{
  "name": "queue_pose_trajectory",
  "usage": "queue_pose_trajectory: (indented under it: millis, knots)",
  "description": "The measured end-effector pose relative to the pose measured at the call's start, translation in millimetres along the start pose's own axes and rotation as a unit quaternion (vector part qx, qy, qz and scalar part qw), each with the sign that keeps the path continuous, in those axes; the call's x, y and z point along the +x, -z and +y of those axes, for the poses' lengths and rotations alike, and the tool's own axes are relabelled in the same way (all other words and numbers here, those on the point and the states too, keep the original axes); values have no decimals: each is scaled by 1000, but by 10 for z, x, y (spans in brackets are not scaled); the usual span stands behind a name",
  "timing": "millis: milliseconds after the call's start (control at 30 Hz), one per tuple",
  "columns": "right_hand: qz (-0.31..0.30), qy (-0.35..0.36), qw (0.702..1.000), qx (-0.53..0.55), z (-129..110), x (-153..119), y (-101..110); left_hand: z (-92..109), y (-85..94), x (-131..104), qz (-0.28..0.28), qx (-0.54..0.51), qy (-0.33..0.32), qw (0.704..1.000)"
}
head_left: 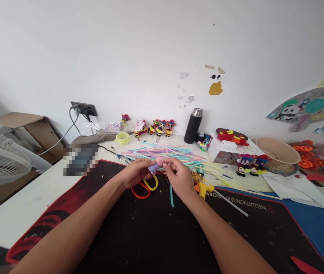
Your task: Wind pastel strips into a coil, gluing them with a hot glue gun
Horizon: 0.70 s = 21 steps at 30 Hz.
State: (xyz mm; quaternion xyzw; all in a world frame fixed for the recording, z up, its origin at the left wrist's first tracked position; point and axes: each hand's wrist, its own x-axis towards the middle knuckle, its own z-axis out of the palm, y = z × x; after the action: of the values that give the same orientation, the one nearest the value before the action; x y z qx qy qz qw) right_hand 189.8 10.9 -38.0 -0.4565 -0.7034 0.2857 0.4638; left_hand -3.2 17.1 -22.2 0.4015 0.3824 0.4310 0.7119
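Observation:
Between my two hands is a small pink and purple fuzzy piece [155, 166], wound into a cone-like shape. My left hand [138, 172] pinches it from the left side. The fingertips of my right hand [178, 176] are closed at its right end, where a thin strand shows. A light blue pipe cleaner [171, 196] hangs down beside my right hand. Scissors with a red and a yellow handle [141, 191] lie on the black mat [150, 236], just under my left hand. A yellow glue gun [205, 188] rests to the right of my right hand.
Pastel pipe cleaners [162, 153] lie behind my hands. Small colourful figures [162, 128], a yellow tape roll [122, 138] and a black thermos [193, 126] stand near the wall. A white fan [0, 156] is at the left, a round bowl [278, 152] at the right.

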Motion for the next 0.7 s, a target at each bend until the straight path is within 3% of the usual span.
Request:
queue_pose_trajectory:
  millis: [700]
  knots:
    - [-11, 41, 996, -81, -5, -16, 29, -15, 22, -3, 2, -3, 16, 1000]
